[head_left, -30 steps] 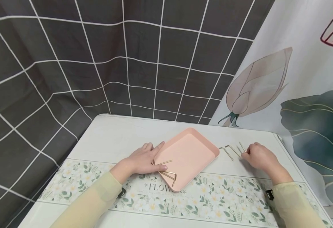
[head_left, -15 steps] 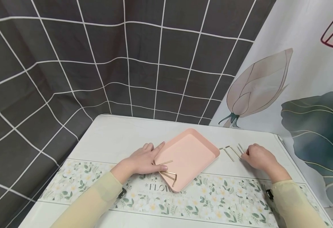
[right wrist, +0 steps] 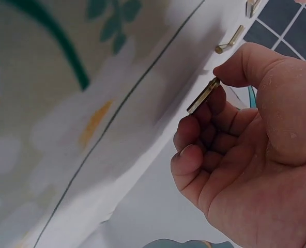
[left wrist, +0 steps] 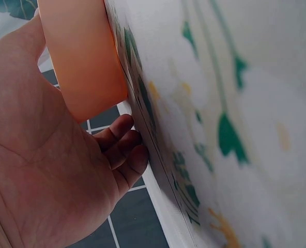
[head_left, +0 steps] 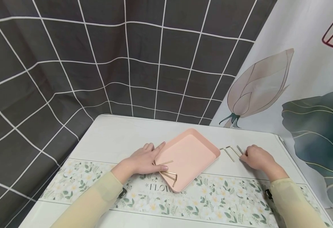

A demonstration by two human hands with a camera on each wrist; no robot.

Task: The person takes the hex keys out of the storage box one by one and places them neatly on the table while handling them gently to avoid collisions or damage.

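A shallow pink tray [head_left: 192, 148] lies at an angle on the table. My left hand [head_left: 146, 160] rests at its left corner, thumb extended over the rim and index finger along the upper-left edge. In the left wrist view the other fingers [left wrist: 127, 150] bend loosely beside the orange-looking tray wall [left wrist: 86, 62]. Bent gold metal rods [head_left: 172, 175] lie inside the tray near the thumb. Right of the tray, my right hand [head_left: 258, 156] pinches a thin gold metal rod piece [right wrist: 203, 96] between thumb and index finger. Most of that piece is hidden by the fingers.
More bent gold rods [head_left: 228, 154] lie between the tray and my right hand. A floral strip [head_left: 217, 196] crosses the white table [head_left: 126, 128]. A dark grid-patterned curtain [head_left: 143, 72] hangs behind and left, a white flower-printed one [head_left: 268, 104] at right.
The gold rod piece in my right hand has turned, so its two prongs now overlap in the head view. My left hand and the tray stay put.
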